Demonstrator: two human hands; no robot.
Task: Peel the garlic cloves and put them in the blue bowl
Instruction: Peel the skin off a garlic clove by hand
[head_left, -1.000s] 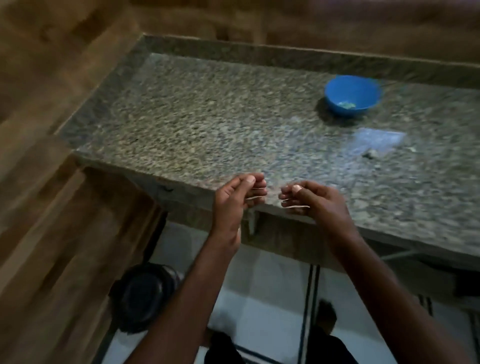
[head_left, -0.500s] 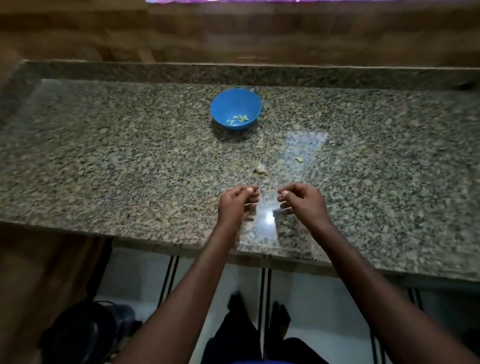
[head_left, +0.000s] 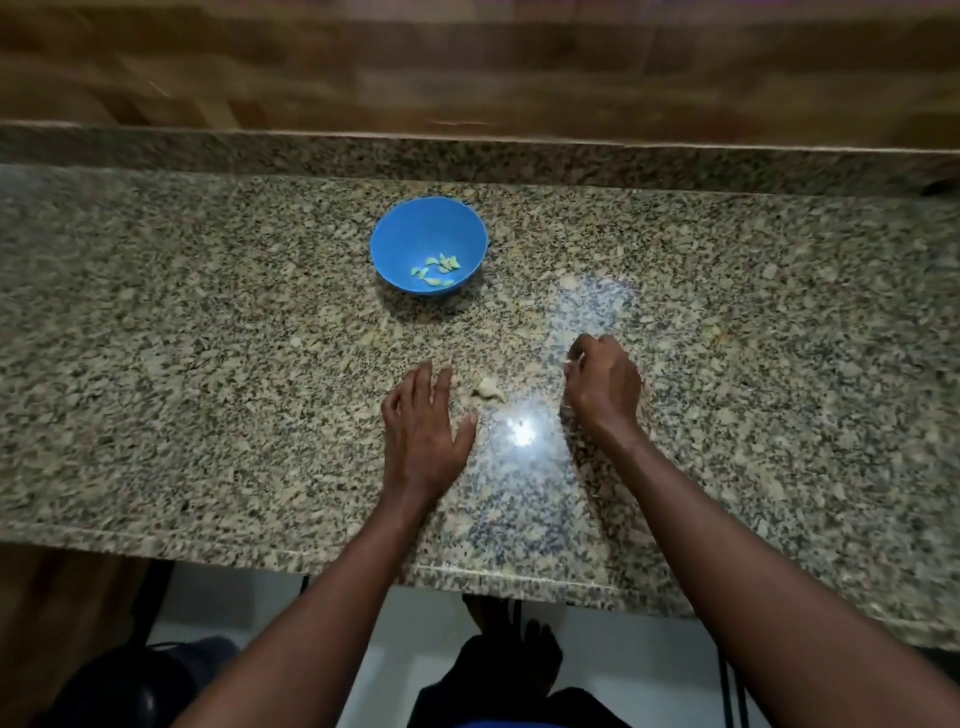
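A speckled granite counter fills most of the view, with a raised granite lip along its far edge and a wooden wall behind that. Below the near edge a pale floor shows, with a dark round object at the near left.

Both bare forearms reach in from the near side. The left hand lies flat over the counter near the middle, fingers straight and together pointing far, thumb spread out to the right, holding nothing. The right hand is to its right, well apart from it, knuckles up with the fingers curled under toward the stone; whether they pinch anything cannot be told, since the fingertips are hidden beneath the hand.

The blue bowl stands on the far side of the left hand, toward the far middle of the counter, apart from both hands. Several pale greenish peeled garlic cloves lie in its bottom.

Between the two hands, just beside the left fingertips, a small pale garlic piece rests on the counter, next to a bright glare spot
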